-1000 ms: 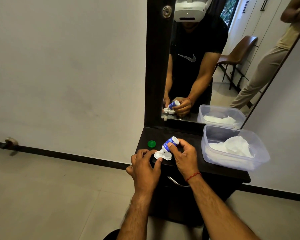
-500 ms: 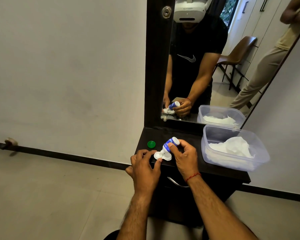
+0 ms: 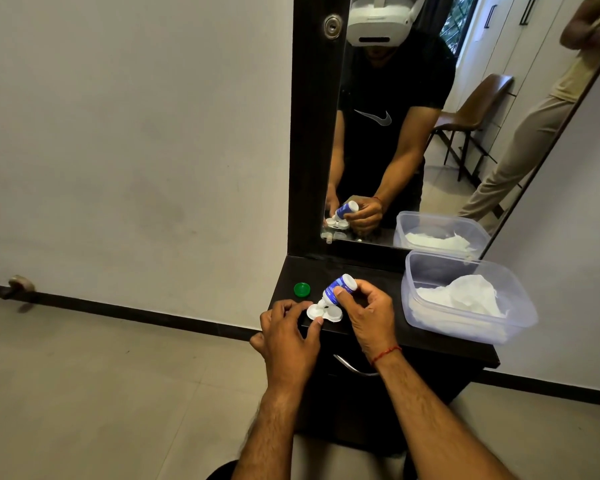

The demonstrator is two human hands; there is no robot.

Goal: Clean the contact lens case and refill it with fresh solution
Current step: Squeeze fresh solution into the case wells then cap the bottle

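Note:
A white contact lens case [image 3: 325,312] lies on the dark dresser top [image 3: 378,275] near its front left edge. My left hand [image 3: 286,336] holds the case's left side with curled fingers and thumb. My right hand [image 3: 369,315] grips a small blue-and-white solution bottle [image 3: 338,289], tipped upside down with its nozzle pointing into the case's left well. A green cap [image 3: 301,289] lies on the top, to the left of the case.
A clear plastic tub [image 3: 465,299] holding white tissue stands on the right of the dresser top. A mirror [image 3: 430,116] rises behind and reflects a chair and another person. A metal drawer handle [image 3: 352,367] sits below the top.
The bottle and both hands have hardly moved; the nozzle stays over the case's left well.

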